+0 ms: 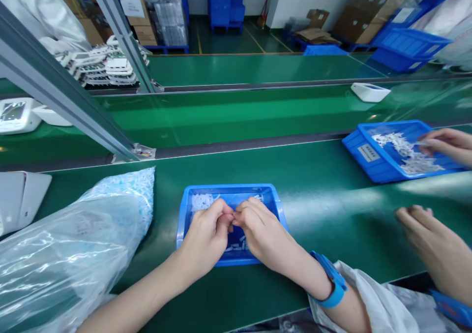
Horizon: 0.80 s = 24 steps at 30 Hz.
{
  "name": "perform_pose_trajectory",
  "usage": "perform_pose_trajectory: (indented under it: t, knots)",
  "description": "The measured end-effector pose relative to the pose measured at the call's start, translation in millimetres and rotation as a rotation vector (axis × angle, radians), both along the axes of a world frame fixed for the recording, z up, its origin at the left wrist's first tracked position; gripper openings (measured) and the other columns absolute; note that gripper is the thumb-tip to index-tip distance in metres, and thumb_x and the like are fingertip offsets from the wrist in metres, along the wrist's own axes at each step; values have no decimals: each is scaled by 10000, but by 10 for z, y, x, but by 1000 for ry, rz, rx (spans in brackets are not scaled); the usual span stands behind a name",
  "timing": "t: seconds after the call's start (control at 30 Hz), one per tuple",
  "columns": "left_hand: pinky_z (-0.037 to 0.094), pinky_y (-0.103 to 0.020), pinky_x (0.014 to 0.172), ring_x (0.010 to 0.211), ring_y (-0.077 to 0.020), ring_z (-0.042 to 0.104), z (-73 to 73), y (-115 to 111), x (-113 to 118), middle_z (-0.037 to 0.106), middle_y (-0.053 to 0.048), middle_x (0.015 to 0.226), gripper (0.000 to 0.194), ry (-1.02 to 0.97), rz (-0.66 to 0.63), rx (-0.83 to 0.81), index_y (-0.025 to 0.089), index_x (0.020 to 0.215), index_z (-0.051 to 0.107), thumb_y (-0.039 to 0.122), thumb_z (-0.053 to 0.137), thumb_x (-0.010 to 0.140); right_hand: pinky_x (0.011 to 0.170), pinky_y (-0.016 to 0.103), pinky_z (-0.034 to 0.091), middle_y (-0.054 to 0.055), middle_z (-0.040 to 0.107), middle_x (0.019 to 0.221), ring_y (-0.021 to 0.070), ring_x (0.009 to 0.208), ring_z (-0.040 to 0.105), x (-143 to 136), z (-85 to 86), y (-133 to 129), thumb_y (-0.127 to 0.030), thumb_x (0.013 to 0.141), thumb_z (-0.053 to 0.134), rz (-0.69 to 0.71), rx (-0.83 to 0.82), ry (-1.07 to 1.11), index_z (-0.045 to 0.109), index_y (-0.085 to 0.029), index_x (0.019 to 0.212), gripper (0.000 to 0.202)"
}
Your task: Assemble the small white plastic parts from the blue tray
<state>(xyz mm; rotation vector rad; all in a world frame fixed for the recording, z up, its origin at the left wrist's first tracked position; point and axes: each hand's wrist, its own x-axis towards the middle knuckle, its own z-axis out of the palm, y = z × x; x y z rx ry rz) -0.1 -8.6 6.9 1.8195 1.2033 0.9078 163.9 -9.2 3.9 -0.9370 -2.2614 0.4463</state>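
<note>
Over a blue plastic tray (228,263), my left hand (208,229) and my right hand (263,229) meet with fingertips pinched together. Whatever sits between the fingers is too small and covered to name. Inside the tray, a heap of small white plastic pieces (202,201) lies in the back left corner, and a few more white pieces (238,245) are scattered near the front. My hands hide the tray's middle. A blue band (330,281) circles my right wrist.
Left of the tray lies a clear plastic bag (110,215) of small pale-blue and white pieces. A co-worker's hands (435,239) work at the right, by a blue bin (372,163) of white parts. A metal post (73,82) rises at the left, beside the green conveyor (239,111).
</note>
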Motion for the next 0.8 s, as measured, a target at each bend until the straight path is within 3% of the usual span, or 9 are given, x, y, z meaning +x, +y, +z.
perform_pose_trajectory:
  t: [0.2, 0.33, 0.47, 0.8]
  knots:
    - [438, -211, 562, 588, -113, 590, 52, -14, -9, 620, 29, 658, 112, -5, 20, 56, 197, 878, 538, 244, 464, 946, 686, 313, 445, 31, 542, 822, 170, 788, 523, 33, 15, 34, -42, 928, 442, 24, -86, 314, 472, -205, 880, 172]
    - [415, -218, 579, 583, -107, 541, 73, -27, -29, 566, 17, 626, 208, 52, -6, 277, 177, 745, 529, 154, 453, 937, 690, 309, 443, 34, 561, 836, 166, 785, 533, 51, 49, 29, -86, 934, 488, 14, -102, 324, 505, -198, 928, 112]
    - [412, -243, 590, 573, -111, 495, 47, -41, -20, 560, 0, 626, 180, 13, -9, 459, 160, 768, 541, 60, 463, 895, 683, 312, 438, 38, 574, 828, 166, 767, 530, 58, 64, 30, -103, 936, 498, 2, -137, 307, 523, -192, 951, 93]
    - [407, -297, 556, 557, -135, 463, -17, -98, -4, 564, -28, 613, 237, 95, -7, 639, 159, 731, 526, -42, 427, 806, 600, 298, 371, 13, 466, 686, 154, 654, 434, 17, 109, -4, -54, 905, 386, 77, -119, 243, 408, -197, 755, 208]
